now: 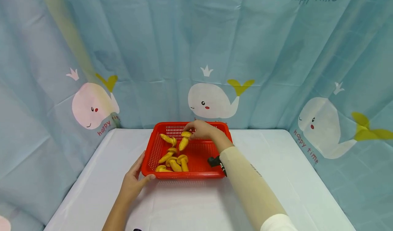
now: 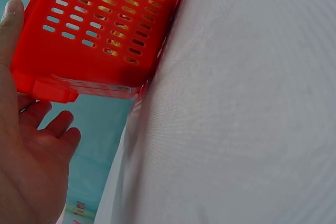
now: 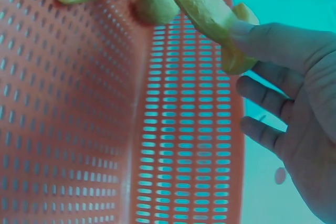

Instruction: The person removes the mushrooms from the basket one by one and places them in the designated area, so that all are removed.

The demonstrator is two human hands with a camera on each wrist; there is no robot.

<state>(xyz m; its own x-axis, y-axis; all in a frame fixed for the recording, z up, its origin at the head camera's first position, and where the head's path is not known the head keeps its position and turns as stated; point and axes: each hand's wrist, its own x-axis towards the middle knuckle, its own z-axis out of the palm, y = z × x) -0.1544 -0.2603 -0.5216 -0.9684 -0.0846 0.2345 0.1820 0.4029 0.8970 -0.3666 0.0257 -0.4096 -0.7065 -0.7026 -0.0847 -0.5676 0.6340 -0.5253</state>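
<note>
Yellow mushroom [image 1: 183,143] pinched by the right hand [image 1: 201,130], just above the frame's centre.
Nearest, a white-covered table [image 1: 175,207] fills the lower frame; the sleeve [image 1: 250,186] at lower right bears small dark print, too small to read. At lower left of centre, the left hand [image 1: 134,179] grips the near corner of a slotted red plastic basket [image 1: 187,175], where five more mushrooms [image 1: 183,162] lie leftward. Behind, a creased pale-blue curtain [image 1: 159,53] prints "happy time" in dark letters along the top, in red beneath crowned white whales [image 1: 212,99].
</note>
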